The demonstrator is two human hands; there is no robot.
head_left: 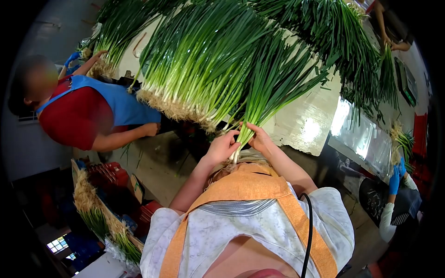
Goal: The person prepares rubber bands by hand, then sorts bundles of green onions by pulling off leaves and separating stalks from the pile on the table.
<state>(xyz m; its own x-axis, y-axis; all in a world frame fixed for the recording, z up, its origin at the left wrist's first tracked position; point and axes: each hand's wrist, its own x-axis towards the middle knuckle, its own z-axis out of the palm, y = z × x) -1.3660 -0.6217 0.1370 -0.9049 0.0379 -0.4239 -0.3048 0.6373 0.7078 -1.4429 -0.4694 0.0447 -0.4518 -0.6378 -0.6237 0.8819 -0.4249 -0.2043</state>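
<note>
A bunch of green onions (pixel 264 92) lies on the table edge in front of me, its white ends and roots toward my body. My left hand (pixel 224 147) is closed around the pale stalks from the left, near the roots. From the right, my right hand (pixel 258 138) grips the same stalks slightly higher, with its thumb and fingers round them. Just left of this bunch lies a large pile of green onions (pixel 199 60), with tangled tan roots facing me. My orange apron (pixel 241 183) partly hides the lowest roots.
The pale table (pixel 306 125) carries another dark green heap (pixel 320 28) at the back right. A person in a blue apron (pixel 92 99) stands at the left. Blue-gloved hands (pixel 396 178) hold onions at the right. A scale (pixel 406 83) and a rooty stack (pixel 88 194) flank me.
</note>
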